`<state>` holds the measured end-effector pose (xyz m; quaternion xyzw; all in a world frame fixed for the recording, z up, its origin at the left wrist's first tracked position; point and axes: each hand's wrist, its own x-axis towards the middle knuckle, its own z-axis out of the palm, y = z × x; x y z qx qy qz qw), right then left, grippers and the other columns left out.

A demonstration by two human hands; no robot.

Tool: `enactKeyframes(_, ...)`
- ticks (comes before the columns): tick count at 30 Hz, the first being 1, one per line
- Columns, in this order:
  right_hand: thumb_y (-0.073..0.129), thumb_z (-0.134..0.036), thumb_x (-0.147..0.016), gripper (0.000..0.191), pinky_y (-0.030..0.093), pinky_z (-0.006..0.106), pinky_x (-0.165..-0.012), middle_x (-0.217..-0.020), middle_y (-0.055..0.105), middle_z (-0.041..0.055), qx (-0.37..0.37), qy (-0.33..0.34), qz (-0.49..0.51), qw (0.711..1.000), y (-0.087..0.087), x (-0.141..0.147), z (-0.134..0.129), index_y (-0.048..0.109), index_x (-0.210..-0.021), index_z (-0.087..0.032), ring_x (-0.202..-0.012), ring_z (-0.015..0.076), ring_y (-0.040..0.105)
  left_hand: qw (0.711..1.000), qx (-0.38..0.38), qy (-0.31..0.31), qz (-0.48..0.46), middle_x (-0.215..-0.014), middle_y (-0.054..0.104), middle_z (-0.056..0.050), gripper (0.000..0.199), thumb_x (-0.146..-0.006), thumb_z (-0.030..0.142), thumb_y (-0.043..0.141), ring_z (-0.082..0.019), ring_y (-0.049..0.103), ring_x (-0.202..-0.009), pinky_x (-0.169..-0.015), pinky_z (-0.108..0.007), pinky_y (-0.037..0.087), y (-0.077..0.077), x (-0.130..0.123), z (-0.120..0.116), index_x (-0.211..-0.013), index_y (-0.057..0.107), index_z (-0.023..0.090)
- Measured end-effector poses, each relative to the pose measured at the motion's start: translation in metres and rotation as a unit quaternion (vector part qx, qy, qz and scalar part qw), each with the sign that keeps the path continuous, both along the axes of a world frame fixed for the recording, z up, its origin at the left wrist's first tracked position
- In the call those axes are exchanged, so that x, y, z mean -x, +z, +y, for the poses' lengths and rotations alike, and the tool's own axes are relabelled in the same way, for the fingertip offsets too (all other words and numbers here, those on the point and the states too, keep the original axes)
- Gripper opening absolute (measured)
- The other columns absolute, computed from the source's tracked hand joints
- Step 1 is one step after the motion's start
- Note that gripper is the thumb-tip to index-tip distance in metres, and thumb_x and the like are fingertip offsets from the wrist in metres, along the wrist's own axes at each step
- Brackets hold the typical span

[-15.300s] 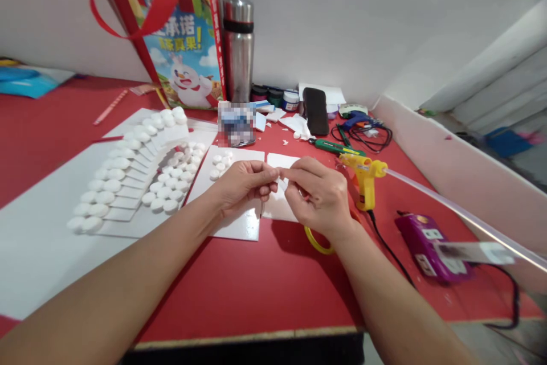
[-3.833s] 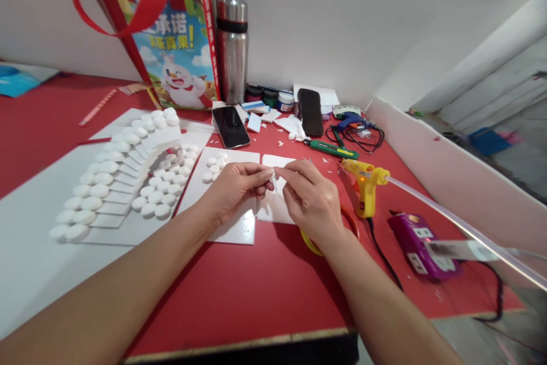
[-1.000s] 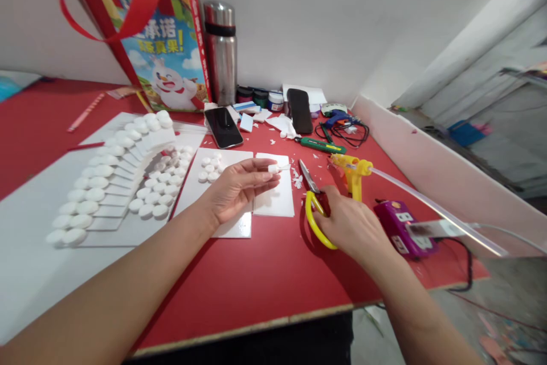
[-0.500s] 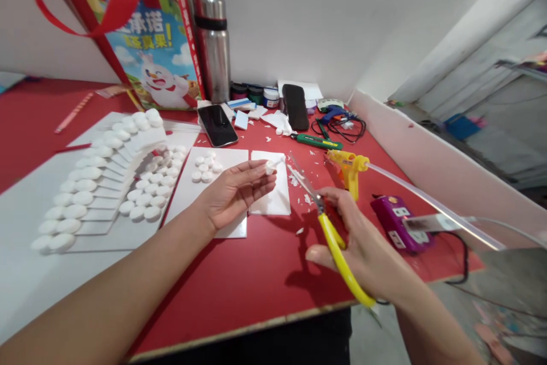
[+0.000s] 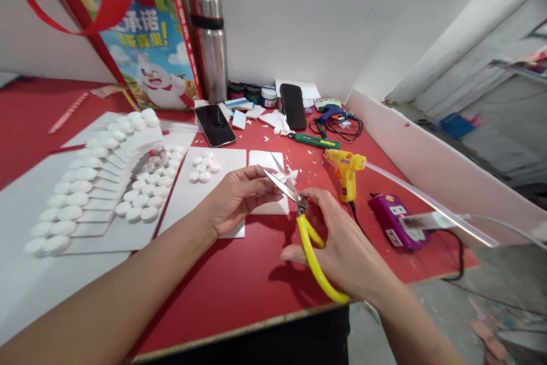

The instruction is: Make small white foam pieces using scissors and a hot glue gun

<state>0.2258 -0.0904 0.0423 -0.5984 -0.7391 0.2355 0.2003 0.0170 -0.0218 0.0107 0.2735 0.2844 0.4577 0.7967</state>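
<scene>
My left hand (image 5: 245, 197) pinches a small white piece (image 5: 280, 176), largely hidden behind the fingers and the blades. Yellow-handled scissors (image 5: 318, 274) are in my right hand (image 5: 342, 245), their blades parted and reaching across the white piece at the left fingertips. Beneath the hands lie a small white sheet (image 5: 267, 205) and a larger white board (image 5: 183, 200) that bears several white discs (image 5: 204, 176). White scraps (image 5: 311, 152) are scattered on the red table (image 5: 239, 291). Further left, more discs (image 5: 143, 200) sit beside a curved fan of white strips with discs on their ends (image 5: 100, 194).
A yellow glue gun (image 5: 348, 174) and a purple power block (image 5: 395, 220) lie on the right. Along the back are a steel flask (image 5: 211, 52), a printed bag (image 5: 149, 63), two phones (image 5: 216, 126), small jars (image 5: 268, 97) and a green cutter (image 5: 314, 141).
My right hand has moved left with the scissors, bringing the blades to the left fingertips. The left hand has shifted slightly right and down, with its fingers curled closer.
</scene>
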Motion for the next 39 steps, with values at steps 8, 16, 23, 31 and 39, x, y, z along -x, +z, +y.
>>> enactKeyframes(8,0.083,-0.056,-0.077,0.064,0.052,0.036,-0.077,-0.102,0.066,0.0071,0.003,-0.001,0.003,1.000,0.001,0.003,0.000,0.052,-0.121,-0.022,-0.086,0.0247,0.064,1.000,0.001,0.003,0.005,-0.083,0.076,-0.005,0.021,-0.070,0.013,0.091,-0.014,0.074,-0.077,-0.084,-0.026,0.060,0.001,-0.001,0.000,-0.085,0.076,0.010)
enactKeyframes(16,0.079,-0.044,-0.083,0.044,0.048,0.030,-0.070,-0.091,0.066,0.0024,-0.014,-0.005,-0.004,1.000,-0.001,0.004,-0.002,0.054,-0.113,-0.023,-0.079,0.0208,0.063,1.000,0.005,0.010,0.004,-0.081,0.076,-0.004,0.014,-0.074,0.008,0.086,-0.013,0.074,-0.074,-0.081,-0.024,0.060,-0.001,-0.003,0.000,-0.084,0.075,0.009)
enactKeyframes(23,0.075,-0.037,-0.088,0.038,0.050,0.028,-0.071,-0.093,0.068,0.0021,-0.045,-0.001,0.014,0.999,-0.008,0.003,-0.003,0.054,-0.117,-0.023,-0.078,0.0191,0.066,1.000,0.024,0.015,0.004,-0.079,0.076,-0.005,0.013,-0.073,0.007,0.085,-0.014,0.075,-0.072,-0.079,-0.024,0.061,0.003,-0.005,-0.003,-0.080,0.075,0.008)
enactKeyframes(31,0.068,-0.040,-0.094,0.041,0.058,0.035,-0.081,-0.106,0.075,0.0126,-0.092,0.003,0.007,0.996,-0.020,0.001,-0.012,0.057,-0.126,-0.017,-0.095,0.0271,0.074,0.999,0.048,0.015,0.004,-0.076,0.075,-0.005,0.014,-0.069,0.007,0.087,-0.015,0.074,-0.069,-0.076,-0.025,0.063,0.004,-0.008,-0.005,-0.077,0.074,0.008)
enactKeyframes(39,0.069,-0.045,-0.094,0.052,0.062,0.038,-0.080,-0.111,0.077,0.0183,-0.158,0.002,-0.022,0.987,-0.031,-0.005,-0.016,0.063,-0.133,-0.011,-0.095,0.0311,0.077,0.998,0.055,0.000,-0.012,-0.073,0.075,-0.005,0.014,-0.069,0.007,0.087,-0.014,0.074,-0.067,-0.073,-0.024,0.063,0.002,-0.009,-0.006,-0.077,0.076,0.009)
